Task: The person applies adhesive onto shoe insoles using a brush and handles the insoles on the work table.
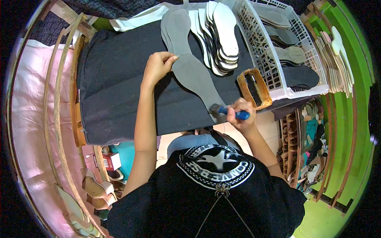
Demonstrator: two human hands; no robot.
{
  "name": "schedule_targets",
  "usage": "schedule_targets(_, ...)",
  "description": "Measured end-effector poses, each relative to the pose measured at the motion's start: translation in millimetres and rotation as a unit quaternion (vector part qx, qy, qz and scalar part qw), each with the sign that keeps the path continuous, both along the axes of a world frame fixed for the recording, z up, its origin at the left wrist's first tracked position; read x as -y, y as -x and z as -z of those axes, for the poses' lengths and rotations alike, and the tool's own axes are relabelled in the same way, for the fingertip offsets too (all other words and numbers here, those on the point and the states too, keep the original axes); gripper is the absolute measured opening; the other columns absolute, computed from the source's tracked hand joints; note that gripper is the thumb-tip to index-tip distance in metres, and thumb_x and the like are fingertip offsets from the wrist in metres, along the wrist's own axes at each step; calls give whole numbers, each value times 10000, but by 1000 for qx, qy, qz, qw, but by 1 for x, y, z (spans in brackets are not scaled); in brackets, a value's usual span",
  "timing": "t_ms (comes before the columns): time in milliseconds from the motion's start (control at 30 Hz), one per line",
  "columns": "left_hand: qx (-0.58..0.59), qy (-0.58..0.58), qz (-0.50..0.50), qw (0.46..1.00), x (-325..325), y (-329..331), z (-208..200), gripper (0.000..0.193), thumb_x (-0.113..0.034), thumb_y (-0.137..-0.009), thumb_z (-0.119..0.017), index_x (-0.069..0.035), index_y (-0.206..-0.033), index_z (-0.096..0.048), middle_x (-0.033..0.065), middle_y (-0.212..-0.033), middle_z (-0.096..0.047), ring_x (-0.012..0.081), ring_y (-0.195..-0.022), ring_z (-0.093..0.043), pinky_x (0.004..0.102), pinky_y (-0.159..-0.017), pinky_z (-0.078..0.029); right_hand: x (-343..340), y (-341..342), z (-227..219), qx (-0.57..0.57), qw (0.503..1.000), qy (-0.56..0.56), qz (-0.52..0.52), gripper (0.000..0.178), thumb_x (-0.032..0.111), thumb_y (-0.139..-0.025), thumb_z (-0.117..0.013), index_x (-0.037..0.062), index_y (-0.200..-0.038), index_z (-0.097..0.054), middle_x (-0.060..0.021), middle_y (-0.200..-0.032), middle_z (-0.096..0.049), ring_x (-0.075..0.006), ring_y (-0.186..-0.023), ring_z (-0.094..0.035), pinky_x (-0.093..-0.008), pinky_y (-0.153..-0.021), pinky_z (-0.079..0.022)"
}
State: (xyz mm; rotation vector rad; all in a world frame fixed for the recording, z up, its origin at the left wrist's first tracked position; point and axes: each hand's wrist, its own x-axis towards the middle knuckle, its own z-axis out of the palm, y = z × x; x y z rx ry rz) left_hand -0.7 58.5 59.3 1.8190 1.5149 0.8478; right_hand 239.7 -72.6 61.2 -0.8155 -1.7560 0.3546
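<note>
A gray insole [194, 77] was laid on a dark cloth [119, 87], its broad end directed away and its narrow end lying close to the cloth's near edge. The step in hand was judged to be the brushing of the upper surface: the bristles of a blue-handled brush [223, 110] were placed at the narrow end, and blur about them suggested that a stroke was being made. Whether any coating was carried could not be told. For the next move, a light, even stroke along the sole was judged to be called for, with the broad end steadied so that slipping might be prevented.

The left hand [159, 67] was set at the left margin of the broad end, its forearm extended forward and its thumb and fingertips pinched together on the edge. The right hand [243, 113] was closed around the brush handle, its forearm slanted inward and the bristles pointed leftward. The hands were held well apart.

Further gray insoles [176, 29] were arranged beyond the broad end, with white-topped insoles [225, 31] fanned to their right. A tan rectangular container [243, 88] was positioned just beyond the right hand, beside a white crate [309, 92].
</note>
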Motion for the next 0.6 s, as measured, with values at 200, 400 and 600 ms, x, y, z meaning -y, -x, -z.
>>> schedule_targets(200, -17, -10, -9, 1000, -3, 2, 1, 210, -176, -737, -556, 30, -746, -597, 124, -560, -556, 143, -462, -537, 254, -485, -413, 10, 5, 9, 46, 998, -36, -15, 280, 4, -609, -608, 45, -736, -361, -64, -540, -457, -192, -397, -474, -268, -359, -379)
schedule_targets(400, -9, 0, 6, 1000, -3, 5, 7, 236, -184, -761, -551, 50, -763, -579, 42, -536, -521, 79, -464, -491, 217, -434, -397, 24, -12, 4, 54, 998, -3, -30, 263, -15, -609, -593, 38, -722, -361, -58, -512, -459, -174, -376, -453, -258, -344, -360)
schedule_targets(600, -20, -18, -7, 1000, -7, 1, 4, 211, -177, -735, -558, 30, -751, -599, 124, -555, -558, 133, -453, -534, 249, -479, -412, -1, 11, 12, 20, 1000, -7, 9, 246, 3, -614, -600, 51, -718, -382, -58, -518, -455, -193, -394, -460, -265, -362, -369)
